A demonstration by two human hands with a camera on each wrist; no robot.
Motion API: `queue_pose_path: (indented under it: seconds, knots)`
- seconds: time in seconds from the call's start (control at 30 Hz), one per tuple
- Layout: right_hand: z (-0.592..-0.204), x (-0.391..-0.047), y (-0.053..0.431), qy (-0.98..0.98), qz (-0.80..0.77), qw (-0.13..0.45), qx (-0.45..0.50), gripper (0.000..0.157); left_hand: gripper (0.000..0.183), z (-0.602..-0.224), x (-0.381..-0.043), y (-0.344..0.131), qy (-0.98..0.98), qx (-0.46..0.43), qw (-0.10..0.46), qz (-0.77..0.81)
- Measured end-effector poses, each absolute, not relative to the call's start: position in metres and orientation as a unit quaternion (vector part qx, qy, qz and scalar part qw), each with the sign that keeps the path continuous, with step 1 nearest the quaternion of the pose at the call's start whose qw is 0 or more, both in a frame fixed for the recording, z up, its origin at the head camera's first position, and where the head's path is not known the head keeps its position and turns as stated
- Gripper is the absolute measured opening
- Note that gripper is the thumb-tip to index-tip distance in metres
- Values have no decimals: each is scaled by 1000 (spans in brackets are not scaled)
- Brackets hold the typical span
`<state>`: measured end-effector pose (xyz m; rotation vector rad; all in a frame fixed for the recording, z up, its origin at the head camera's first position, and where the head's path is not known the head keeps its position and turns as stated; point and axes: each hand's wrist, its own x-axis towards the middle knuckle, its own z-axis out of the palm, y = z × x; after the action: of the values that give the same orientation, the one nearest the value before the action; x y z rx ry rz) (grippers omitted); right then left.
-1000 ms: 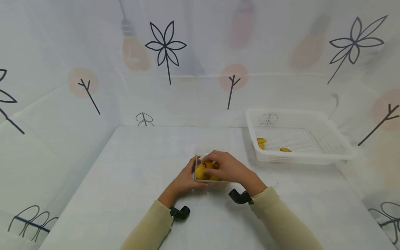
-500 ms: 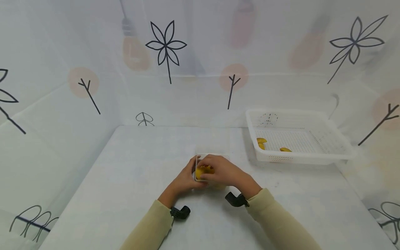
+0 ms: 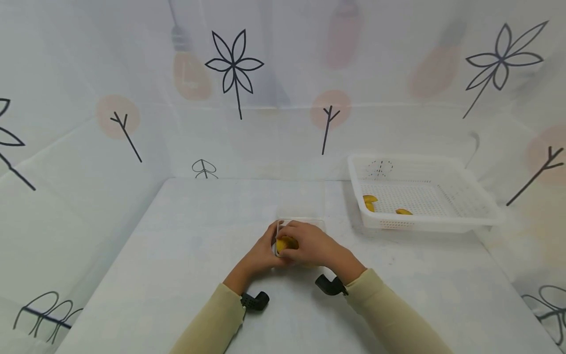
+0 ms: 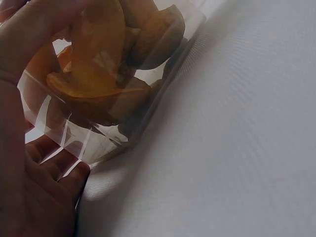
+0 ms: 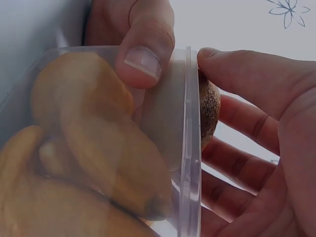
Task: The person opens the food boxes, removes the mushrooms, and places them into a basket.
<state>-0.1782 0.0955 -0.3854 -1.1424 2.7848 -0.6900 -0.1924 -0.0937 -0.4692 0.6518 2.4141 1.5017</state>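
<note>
My left hand (image 3: 261, 253) grips a clear plastic box (image 5: 190, 197) from its left side, thumb on the near wall. Several yellow-brown mushrooms (image 5: 106, 128) lie piled inside; their caps and thick stems show through the wall in both wrist views. Over the box's opening, my right hand (image 3: 316, 246) curls thumb and fingers round a mushroom (image 5: 209, 111) with a brown speckled cap and pale stem, at the rim. In the head view the right hand covers most of the box, and only some yellow (image 3: 285, 244) shows between its fingers.
A white perforated basket (image 3: 429, 223) stands at the back right, with a few yellow mushroom pieces (image 3: 370, 199) in its left and front parts. White cloth with line drawings covers the table (image 3: 212, 216) and walls. A black camera is strapped to each wrist.
My right hand has shifted slightly left and lower over the box, covering more of the mushrooms. The left hand and box stay in place; the basket is unchanged.
</note>
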Motion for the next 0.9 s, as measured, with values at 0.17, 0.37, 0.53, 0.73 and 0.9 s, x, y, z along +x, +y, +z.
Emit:
queue_pose_path:
  seconds: [0.17, 0.37, 0.53, 0.73, 0.9]
  knots:
    - [-385, -176, 95, 906, -223, 27, -360, 30, 104, -449, -182, -93, 821, 225, 115, 512]
    - [-383, -176, 96, 906, -228, 33, -355, 32, 106, -463, -187, -93, 816, 222, 103, 524]
    - [-383, -176, 98, 908, -228, 33, -349, 32, 110, -486, -198, -94, 816, 224, 94, 524]
    - [-384, -176, 102, 905, -232, 25, -356, 32, 110, -487, -198, -93, 818, 224, 91, 522]
    - [-382, -176, 109, 898, -245, 10, -365, 31, 108, -487, -198, -93, 822, 218, 90, 519]
